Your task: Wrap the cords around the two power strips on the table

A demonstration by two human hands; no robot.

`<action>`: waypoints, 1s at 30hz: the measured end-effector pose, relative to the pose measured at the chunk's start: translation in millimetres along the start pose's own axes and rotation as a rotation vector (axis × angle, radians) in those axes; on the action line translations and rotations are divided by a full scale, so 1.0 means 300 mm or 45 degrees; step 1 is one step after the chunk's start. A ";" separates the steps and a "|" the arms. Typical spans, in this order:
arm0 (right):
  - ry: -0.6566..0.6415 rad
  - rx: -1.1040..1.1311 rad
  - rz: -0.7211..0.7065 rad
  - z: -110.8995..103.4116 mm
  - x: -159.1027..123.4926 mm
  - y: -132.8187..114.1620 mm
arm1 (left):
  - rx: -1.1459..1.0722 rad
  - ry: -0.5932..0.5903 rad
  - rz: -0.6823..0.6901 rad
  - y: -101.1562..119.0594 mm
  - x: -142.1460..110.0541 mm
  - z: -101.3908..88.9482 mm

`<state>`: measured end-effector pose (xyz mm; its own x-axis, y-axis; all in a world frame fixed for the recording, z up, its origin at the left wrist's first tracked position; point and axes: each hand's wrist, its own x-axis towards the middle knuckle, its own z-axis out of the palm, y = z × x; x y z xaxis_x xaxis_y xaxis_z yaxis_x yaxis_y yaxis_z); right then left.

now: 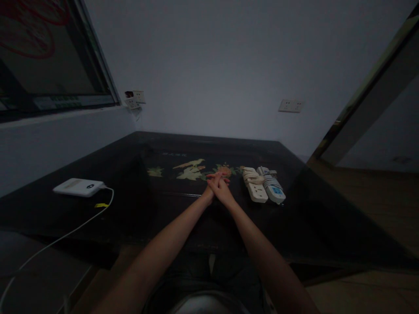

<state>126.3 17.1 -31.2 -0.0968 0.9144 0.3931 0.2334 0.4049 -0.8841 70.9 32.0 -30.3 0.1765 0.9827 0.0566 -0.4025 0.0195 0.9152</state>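
My left hand (210, 190) and my right hand (224, 190) rest together over the middle of the dark table (183, 209). Their fingers cross over one another and look stretched out, with no object in either hand. Part of the left hand is hidden under the right. Just right of them lie two power strips side by side: a cream power strip (257, 192) and a whitish power strip with a blue socket face (275, 192). Each has its cord wound round it. Behind my hands, a painted bird (190, 164) and flowers decorate the tabletop.
On the table's left lies a white power bank (78, 186) with a white cable (75, 229) trailing off the front edge. A yellow tag (101, 205) is beside it. Wall sockets (290, 106) sit above the table. A window (55, 56) is at left.
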 end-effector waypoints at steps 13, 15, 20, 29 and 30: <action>-0.003 -0.018 0.009 0.001 0.002 0.009 | 0.013 -0.031 0.028 -0.013 0.010 -0.013; -0.001 -0.020 0.014 0.003 0.003 0.012 | 0.016 -0.039 0.027 -0.015 0.010 -0.015; -0.001 -0.017 0.012 0.003 0.005 0.016 | 0.016 -0.037 0.031 -0.016 0.006 -0.013; 0.005 -0.023 0.006 0.003 0.006 0.015 | 0.035 -0.065 0.031 -0.029 0.024 -0.025; 0.003 -0.023 0.008 0.002 0.006 0.014 | 0.035 -0.062 0.033 -0.032 0.026 -0.026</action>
<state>126.4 20.4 -34.3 -0.0929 0.9167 0.3886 0.2513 0.3992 -0.8817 69.2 40.9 -41.5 0.2097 0.9727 0.0992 -0.3826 -0.0118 0.9239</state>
